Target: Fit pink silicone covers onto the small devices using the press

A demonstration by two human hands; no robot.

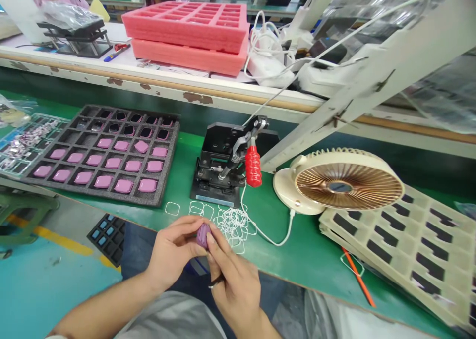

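Between the fingertips of both hands is a small purple-pink watch case [203, 236], held up at the table's front edge. My left hand [174, 250] pinches it from the left; my right hand [234, 269], with a dark band on one finger, grips its right side. Just beyond lies a tangled heap of thin white gasket rings [234, 225], and a few single rings [172, 208] lie flat to its left. Behind them stands a black toggle press [219, 170] with a red handle [253, 166]. A grey foam tray [163, 180] at left holds several similar pink cases [124, 186].
A cream fan [345, 180] stands right of the press, its white cable crossing the green table. Beyond it are cream trays [401, 210] with dark pieces and an orange stick [359, 277]. Pink foam trays [186, 41] sit on the shelf. A slanted white post [357, 86] rises at right.
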